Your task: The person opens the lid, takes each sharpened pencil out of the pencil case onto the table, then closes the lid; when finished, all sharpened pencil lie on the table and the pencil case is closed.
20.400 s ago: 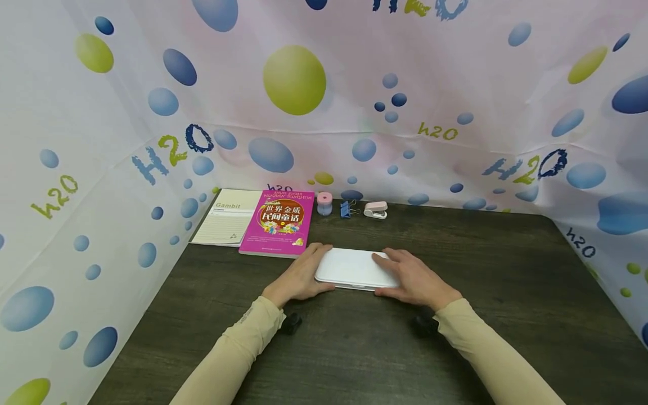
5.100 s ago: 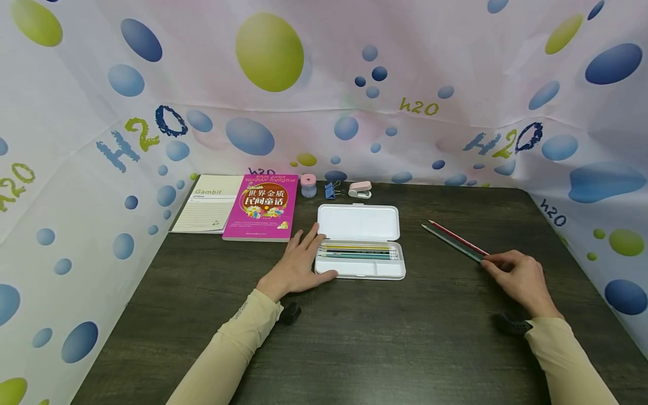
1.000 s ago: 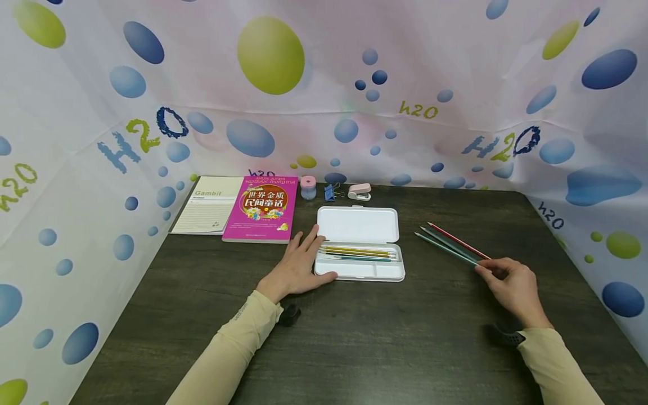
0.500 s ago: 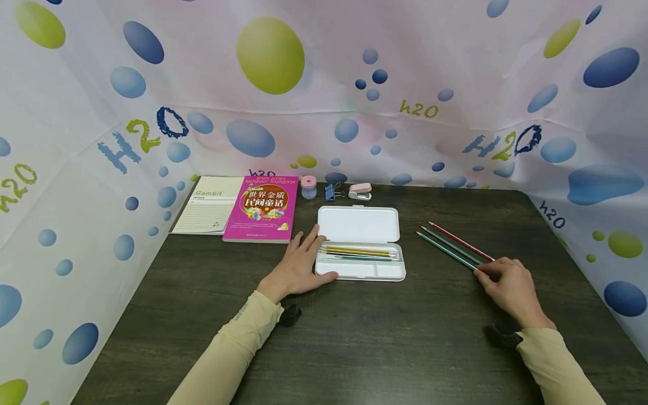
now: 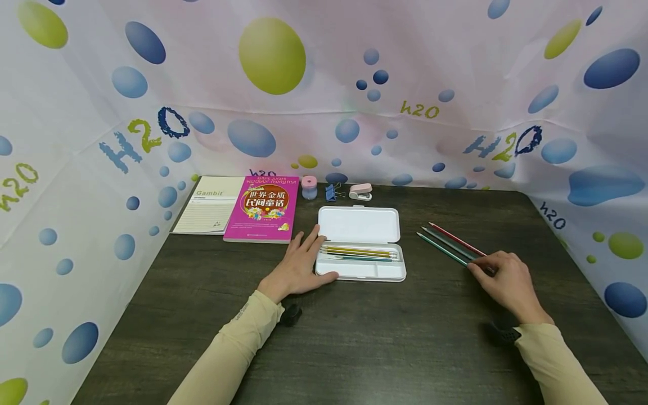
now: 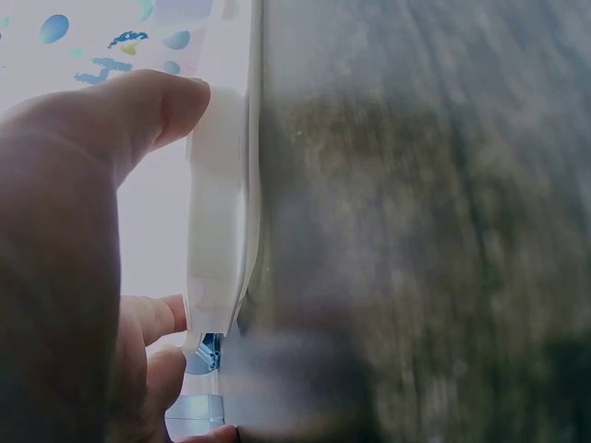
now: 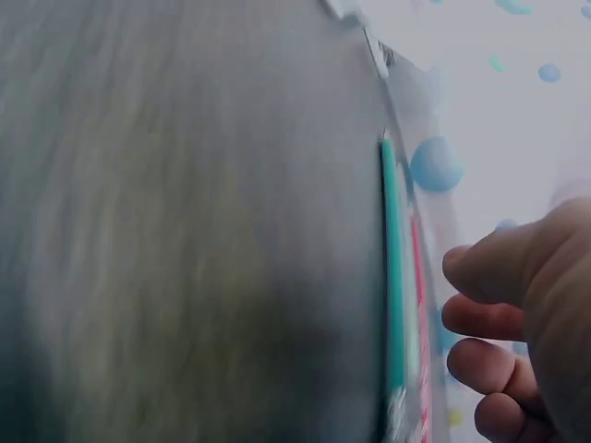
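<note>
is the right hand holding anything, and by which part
Nothing is held by the right hand: in the right wrist view its fingertips stand clear of the pencils lying on the table.

Three loose pencils (image 5: 449, 243), one case (image 5: 359, 225), one clip (image 5: 331, 193).

A dark wood-grain tabletop (image 5: 379, 337) stands before us, closed in by a pale printed sheet (image 5: 326, 84).
Beyond the left hand (image 5: 296, 267) and the right hand (image 5: 510, 284), we see the sheet's back face, white with a pinkish cast and crossed by a long crease (image 5: 309, 112); a large yellow-green dot (image 5: 272, 55) stands out among blue ones. The sheet also walls the sides, left of the left hand and right of the right, with more dots and "H2O" lettering (image 5: 147, 135); the right face (image 5: 607, 140) looks greyer. Nearer us than the hands, the tabletop shows a soft sheen (image 5: 293, 388). In the left wrist view, we find the sheet glaring almost white.
</note>
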Demonstrator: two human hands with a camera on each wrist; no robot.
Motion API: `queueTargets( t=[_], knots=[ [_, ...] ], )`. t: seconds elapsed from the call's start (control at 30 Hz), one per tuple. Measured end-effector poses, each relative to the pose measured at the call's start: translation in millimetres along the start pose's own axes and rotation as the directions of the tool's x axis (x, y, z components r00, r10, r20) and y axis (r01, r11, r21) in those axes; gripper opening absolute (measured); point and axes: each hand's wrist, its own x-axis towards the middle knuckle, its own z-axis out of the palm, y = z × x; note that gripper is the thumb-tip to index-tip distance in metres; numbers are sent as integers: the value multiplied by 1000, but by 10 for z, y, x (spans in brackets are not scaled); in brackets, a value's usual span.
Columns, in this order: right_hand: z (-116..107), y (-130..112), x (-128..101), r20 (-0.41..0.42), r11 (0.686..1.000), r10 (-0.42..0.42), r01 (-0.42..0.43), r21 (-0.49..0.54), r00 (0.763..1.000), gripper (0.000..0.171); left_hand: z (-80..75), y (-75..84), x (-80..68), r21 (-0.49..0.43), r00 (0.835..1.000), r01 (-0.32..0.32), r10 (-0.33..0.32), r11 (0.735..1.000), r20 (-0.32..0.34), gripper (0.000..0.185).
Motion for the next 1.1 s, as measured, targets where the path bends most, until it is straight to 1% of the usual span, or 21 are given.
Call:
queueTargets(
  t=[0.17,0.3,0.47,0.53,0.6,0.67,0.73,0.9,0.97,1.1],
  knots=[
    [44,-258,148,-11,994,-99,99,35,995,10,9,-10,-6,-6,1000,-5,4,1000,-15,94],
    [119,-504,282,4,979,-197,197,53,980,15,12,-17,-14,-13,1000,-5,5,1000,-22,95],
    [246,-805,440,63,940,-327,318,123,943,19,7,-25,-21,-13,1000,-4,3,1000,-21,95],
    [304,-906,496,102,926,-362,345,152,927,20,4,-25,-21,-11,1000,-2,2,1000,-18,95],
    [363,-988,548,135,916,-389,368,158,911,20,0,-23,-23,-16,1000,-3,2,1000,-18,94],
    [419,-1043,591,170,915,-396,371,160,902,21,-5,-17,-25,-12,1000,1,-1,1000,-12,95],
    [464,-1068,621,196,918,-391,366,155,899,21,-2,-14,-25,-9,1000,2,-2,1000,-8,94],
    [542,-1057,635,253,939,-341,314,143,905,21,1,-4,-19,5,1000,3,-3,1000,14,96],
    [567,-1050,631,276,944,-327,300,135,904,22,1,-3,-14,3,1000,0,0,1000,16,96],
    [608,-1067,638,300,944,-329,310,111,895,24,-2,-2,-14,-2,1000,-2,2,1000,11,96]
  ],
)
